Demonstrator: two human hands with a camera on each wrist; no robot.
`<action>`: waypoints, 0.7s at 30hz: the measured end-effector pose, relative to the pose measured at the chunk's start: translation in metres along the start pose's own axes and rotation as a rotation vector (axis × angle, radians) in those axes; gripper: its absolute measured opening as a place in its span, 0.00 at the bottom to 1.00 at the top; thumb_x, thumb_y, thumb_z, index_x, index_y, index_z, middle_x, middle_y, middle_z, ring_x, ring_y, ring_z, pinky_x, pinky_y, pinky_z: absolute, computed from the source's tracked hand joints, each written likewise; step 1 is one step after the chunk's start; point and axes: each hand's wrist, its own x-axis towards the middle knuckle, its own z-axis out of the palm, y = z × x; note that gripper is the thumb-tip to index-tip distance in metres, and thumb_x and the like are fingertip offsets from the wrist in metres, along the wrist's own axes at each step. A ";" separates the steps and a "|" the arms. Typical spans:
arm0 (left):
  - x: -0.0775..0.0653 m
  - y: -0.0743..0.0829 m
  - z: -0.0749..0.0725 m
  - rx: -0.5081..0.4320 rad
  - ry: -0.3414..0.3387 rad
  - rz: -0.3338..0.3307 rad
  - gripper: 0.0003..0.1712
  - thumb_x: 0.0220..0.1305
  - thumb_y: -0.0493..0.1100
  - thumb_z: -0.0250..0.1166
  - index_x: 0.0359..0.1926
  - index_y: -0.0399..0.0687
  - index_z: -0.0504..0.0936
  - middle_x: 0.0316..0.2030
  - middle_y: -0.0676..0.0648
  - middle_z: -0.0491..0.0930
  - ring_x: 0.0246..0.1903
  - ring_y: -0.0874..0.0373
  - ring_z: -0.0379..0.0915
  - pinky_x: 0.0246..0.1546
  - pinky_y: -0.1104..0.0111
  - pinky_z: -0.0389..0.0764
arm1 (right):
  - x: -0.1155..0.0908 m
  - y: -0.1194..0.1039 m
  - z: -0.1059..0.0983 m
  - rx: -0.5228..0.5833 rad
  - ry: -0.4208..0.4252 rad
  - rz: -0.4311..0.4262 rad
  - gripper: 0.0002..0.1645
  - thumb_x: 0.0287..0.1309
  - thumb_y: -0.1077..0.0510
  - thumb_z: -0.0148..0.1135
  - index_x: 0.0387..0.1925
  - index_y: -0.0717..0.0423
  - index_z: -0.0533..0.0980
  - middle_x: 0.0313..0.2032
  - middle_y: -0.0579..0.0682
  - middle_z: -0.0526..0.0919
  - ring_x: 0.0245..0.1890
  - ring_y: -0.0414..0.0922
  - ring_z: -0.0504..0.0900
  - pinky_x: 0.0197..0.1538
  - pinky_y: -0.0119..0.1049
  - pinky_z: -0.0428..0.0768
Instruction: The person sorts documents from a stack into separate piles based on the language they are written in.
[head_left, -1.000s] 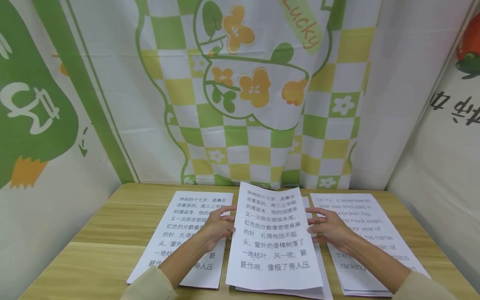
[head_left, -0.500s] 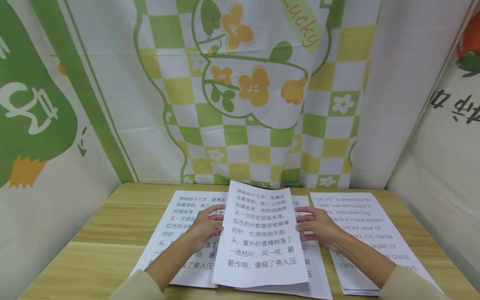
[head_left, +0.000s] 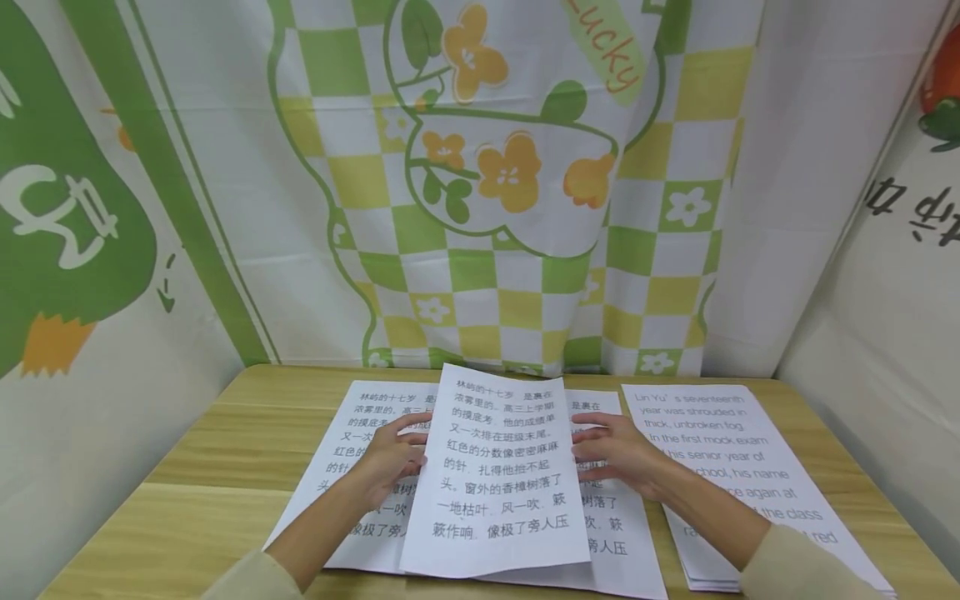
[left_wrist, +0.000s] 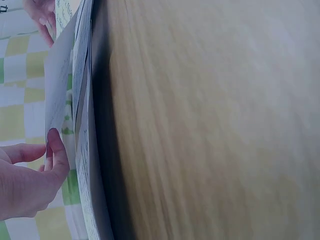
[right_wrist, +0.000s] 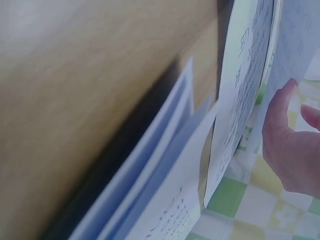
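Observation:
A printed sheet of paper (head_left: 498,475) with Chinese text is held up, slightly bowed, over the adjoining edges of the left and middle papers. My left hand (head_left: 386,462) grips its left edge; in the left wrist view that hand (left_wrist: 30,180) pinches the edge between thumb and fingers. The opposite edge is held by my right hand (head_left: 622,454), whose thumb and fingers (right_wrist: 280,107) meet the sheet in the right wrist view. Beneath lie the left paper (head_left: 341,450) and the middle paper (head_left: 626,508), both with Chinese text and partly covered.
To the right lies a stack of sheets with English text (head_left: 712,433), partly under my right forearm; its layered edges (right_wrist: 165,125) show in the right wrist view. The wooden table (head_left: 187,492) ends at a checked curtain (head_left: 517,317), with fabric walls on both sides.
Both hands have carried the sheet leftward from above the middle paper, so it partly covers the left paper. More of the middle paper and the English stack shows.

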 end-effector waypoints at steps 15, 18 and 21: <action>-0.005 -0.009 -0.024 0.006 0.036 0.005 0.40 0.56 0.19 0.55 0.72 0.40 0.70 0.57 0.34 0.79 0.38 0.55 0.78 0.34 0.70 0.78 | 0.009 -0.002 0.023 -0.027 -0.083 0.029 0.39 0.64 0.68 0.62 0.72 0.77 0.59 0.60 0.70 0.70 0.48 0.53 0.83 0.51 0.48 0.88; -0.006 -0.011 -0.029 0.018 0.043 0.001 0.40 0.58 0.19 0.55 0.72 0.40 0.70 0.58 0.34 0.78 0.39 0.54 0.78 0.35 0.69 0.78 | 0.010 -0.002 0.026 -0.022 -0.103 0.030 0.39 0.64 0.68 0.62 0.72 0.78 0.59 0.61 0.70 0.69 0.48 0.53 0.83 0.52 0.47 0.88; -0.006 -0.012 -0.033 0.024 0.049 0.000 0.40 0.58 0.19 0.54 0.73 0.40 0.70 0.58 0.33 0.78 0.40 0.54 0.79 0.36 0.69 0.79 | 0.012 -0.003 0.030 -0.016 -0.109 0.028 0.39 0.64 0.68 0.62 0.72 0.78 0.59 0.61 0.71 0.69 0.47 0.53 0.84 0.52 0.48 0.88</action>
